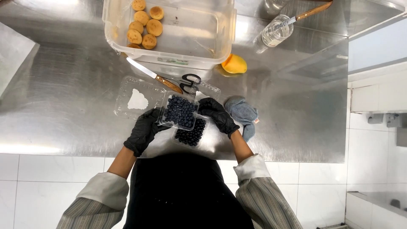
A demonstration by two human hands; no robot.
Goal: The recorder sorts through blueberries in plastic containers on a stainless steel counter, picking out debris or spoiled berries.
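Both of my hands wear black gloves. Together they hold a clear plastic punnet of blueberries (pixel 180 111) just above the steel counter. My left hand (pixel 143 130) grips its left side, and my right hand (pixel 218 115) grips its right side. A second punnet of blueberries (pixel 191 135) lies under and just nearer than the held one. An open, empty clear punnet (pixel 136 99) with a white pad in it lies to the left.
A knife with a wooden handle (pixel 153 76) and black-handled scissors (pixel 189 82) lie behind the punnets. A large clear tub (pixel 220 29) holds several small round cakes (pixel 145 27). A yellow mango (pixel 234 64), a grey cloth (pixel 243 114) and a glass jar (pixel 274 32) sit to the right.
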